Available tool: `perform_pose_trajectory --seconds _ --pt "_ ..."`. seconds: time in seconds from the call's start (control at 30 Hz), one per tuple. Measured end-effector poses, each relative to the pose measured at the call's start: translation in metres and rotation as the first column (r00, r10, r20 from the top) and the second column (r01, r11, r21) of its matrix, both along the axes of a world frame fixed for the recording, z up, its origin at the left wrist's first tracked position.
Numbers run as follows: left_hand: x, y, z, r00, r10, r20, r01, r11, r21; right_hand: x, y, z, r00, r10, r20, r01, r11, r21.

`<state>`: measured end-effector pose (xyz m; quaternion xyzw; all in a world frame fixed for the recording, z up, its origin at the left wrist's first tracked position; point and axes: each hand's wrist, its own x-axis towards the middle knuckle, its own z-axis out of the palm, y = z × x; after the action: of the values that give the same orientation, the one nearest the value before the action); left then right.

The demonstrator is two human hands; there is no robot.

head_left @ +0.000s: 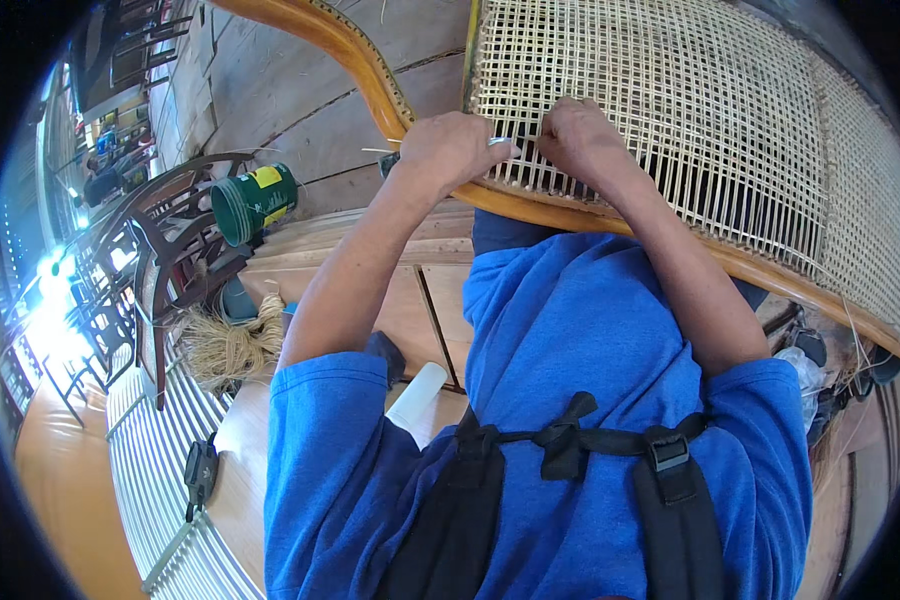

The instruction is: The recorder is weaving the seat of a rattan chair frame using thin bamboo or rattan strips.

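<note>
A wooden chair frame lies across my lap with a woven cane panel stretched in it. Close to the near edge the weave is looser, with long strands crossed by few others. My left hand is closed at the panel's left corner, thumb and fingers pinching a pale cane strand. Bent fingers of my right hand press together against the weave a little to the right. What they hold, if anything, is hidden under them.
A curved wooden arm extends at the upper left. On the left are a green bucket tipped on its side, a bundle of loose cane fibre and dark chair frames. Loose strands hang off the frame at right.
</note>
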<state>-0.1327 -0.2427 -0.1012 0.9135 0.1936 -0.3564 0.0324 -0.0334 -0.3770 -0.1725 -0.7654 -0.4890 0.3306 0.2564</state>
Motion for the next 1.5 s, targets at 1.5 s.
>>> perform_pose_trajectory --seconds 1.5 --pt "-0.012 -0.004 0.006 0.998 0.050 0.050 -0.053 0.996 0.070 -0.026 0.014 -0.005 0.976 -0.151 0.154 0.170 0.978 -0.120"
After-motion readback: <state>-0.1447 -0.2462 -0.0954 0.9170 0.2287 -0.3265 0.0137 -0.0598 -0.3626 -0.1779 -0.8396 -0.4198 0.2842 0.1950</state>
